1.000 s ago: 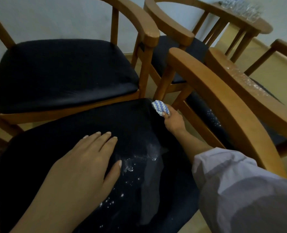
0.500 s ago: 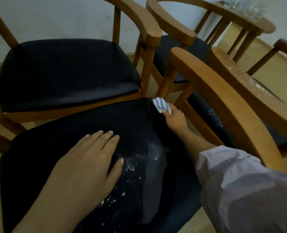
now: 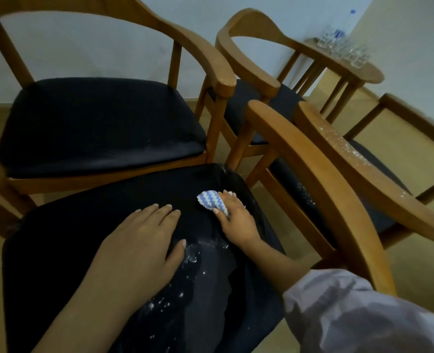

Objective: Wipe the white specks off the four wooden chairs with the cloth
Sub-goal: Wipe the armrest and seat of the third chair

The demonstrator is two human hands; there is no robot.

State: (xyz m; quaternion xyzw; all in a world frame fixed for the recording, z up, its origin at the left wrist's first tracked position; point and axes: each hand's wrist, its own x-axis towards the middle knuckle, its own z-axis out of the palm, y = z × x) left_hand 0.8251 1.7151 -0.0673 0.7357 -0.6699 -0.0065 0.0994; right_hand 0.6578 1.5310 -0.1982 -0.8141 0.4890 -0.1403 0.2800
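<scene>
The near chair's black seat (image 3: 65, 240) carries white specks (image 3: 193, 258) in its middle and towards the front. My left hand (image 3: 137, 248) lies flat on this seat with straight fingers. My right hand (image 3: 236, 220) grips a blue-and-white zigzag cloth (image 3: 212, 201) and presses it on the seat's far right part. A second chair (image 3: 96, 123) stands behind on the left and a third chair (image 3: 251, 72) behind on the right. The fourth chair (image 3: 363, 179) at the right has white specks along its armrest and on its seat edge.
A small round wooden table (image 3: 371, 72) with several glasses (image 3: 343, 47) and a bottle stands in the back right corner by the wall. The near chair's curved armrest (image 3: 320, 174) runs just right of my right arm. Tan floor shows between the chairs.
My right hand has drawn the cloth back from the seat's far right corner towards me and to the left. My left hand stays flat on the seat. The view has tilted up.
</scene>
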